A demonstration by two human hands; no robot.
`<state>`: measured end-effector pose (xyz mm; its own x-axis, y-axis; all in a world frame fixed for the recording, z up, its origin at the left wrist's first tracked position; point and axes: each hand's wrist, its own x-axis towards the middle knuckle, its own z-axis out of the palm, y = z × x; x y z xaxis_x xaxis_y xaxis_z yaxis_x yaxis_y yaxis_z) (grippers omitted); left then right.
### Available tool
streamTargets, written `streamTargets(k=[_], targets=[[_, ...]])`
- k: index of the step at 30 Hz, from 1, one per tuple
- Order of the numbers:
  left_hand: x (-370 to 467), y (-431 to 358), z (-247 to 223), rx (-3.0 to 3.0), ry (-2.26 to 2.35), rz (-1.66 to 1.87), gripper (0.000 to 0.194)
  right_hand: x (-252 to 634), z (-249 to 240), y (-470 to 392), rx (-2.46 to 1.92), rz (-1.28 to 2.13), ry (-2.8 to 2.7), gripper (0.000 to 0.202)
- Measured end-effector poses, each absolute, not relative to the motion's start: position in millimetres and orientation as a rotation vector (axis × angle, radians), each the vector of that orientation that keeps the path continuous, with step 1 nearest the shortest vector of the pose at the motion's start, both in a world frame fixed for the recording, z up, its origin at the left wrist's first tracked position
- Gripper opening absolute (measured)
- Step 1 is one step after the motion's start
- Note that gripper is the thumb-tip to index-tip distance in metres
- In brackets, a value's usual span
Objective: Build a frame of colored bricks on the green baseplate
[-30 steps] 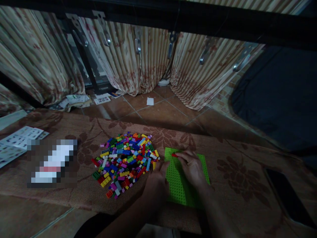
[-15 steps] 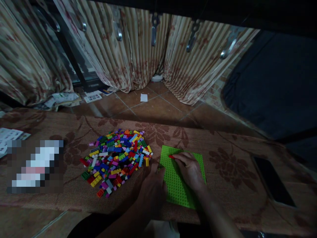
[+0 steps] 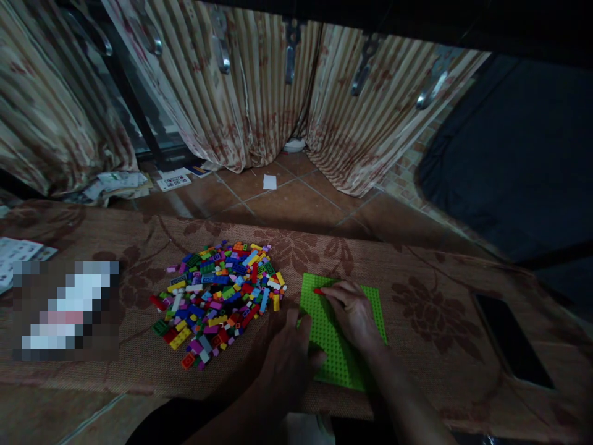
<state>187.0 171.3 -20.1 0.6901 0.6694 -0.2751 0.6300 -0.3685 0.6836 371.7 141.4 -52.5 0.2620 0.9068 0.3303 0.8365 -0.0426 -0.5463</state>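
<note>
Where the brown floral woven cloth on the tabletop (image 3: 440,290) runs toward the lower centre of the frame, the flat bright-green studded plastic baseplate (image 3: 331,346) lies with its near edge close to the tabletop's front edge. Its left side is just beside the loose heap of small multicoloured plastic bricks (image 3: 217,296), with a narrow strip of bare cloth between them. To the right of the baseplate the cloth is open as far as the dark flat phone (image 3: 512,340) at the lower right, well apart from the hands.

The left hand (image 3: 290,364) rests fingers spread and flat, holding nothing, pressing on the baseplate's left edge. The right hand (image 3: 354,312) lies over the plate's upper middle, its fingertips pinched on a small red plastic brick (image 3: 319,291) that sits at the plate's upper left corner area (whether it is seated on the studs cannot be told).

White printed paper sheets (image 3: 18,253) lie at the left edge of the frame, beyond a blurred patch.
</note>
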Motion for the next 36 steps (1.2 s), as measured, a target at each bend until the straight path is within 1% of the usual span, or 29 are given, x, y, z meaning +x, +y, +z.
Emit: streamTargets(k=[3, 7, 11, 15, 19, 22, 27, 36], targets=[[187, 172, -22, 2.093, 0.984, 0.069, 0.035, 371, -52, 141, -1.867, 0.157, -1.57, 0.019], [187, 172, -21, 2.082, 0.985, 0.07, 0.038, 368, -53, 143, -1.852, 0.157, -1.487, 0.017], [187, 172, -18, 2.084, 1.012, 0.063, 0.036, 367, -55, 148, -1.858, 0.135, -1.466, 0.017], [189, 172, -14, 2.088, 1.017, 0.038, 0.038, 368, -56, 152, -1.843, 0.123, -1.497, 0.017], [190, 173, -12, 2.07, 1.04, 0.031, 0.036, 369, -56, 152, -1.84, 0.103, -1.545, 0.019], [189, 174, -13, 2.068, 1.015, 0.017, 0.039, 370, -55, 150, -1.842, 0.108, -1.574, 0.02], [188, 174, -16, 2.06, 1.004, 0.023, 0.035, 369, -53, 149, -1.877, 0.075, -1.611, 0.021], [188, 173, -21, 2.069, 0.987, 0.062, 0.041, 369, -47, 152, -1.865, 0.085, -1.711, 0.026]])
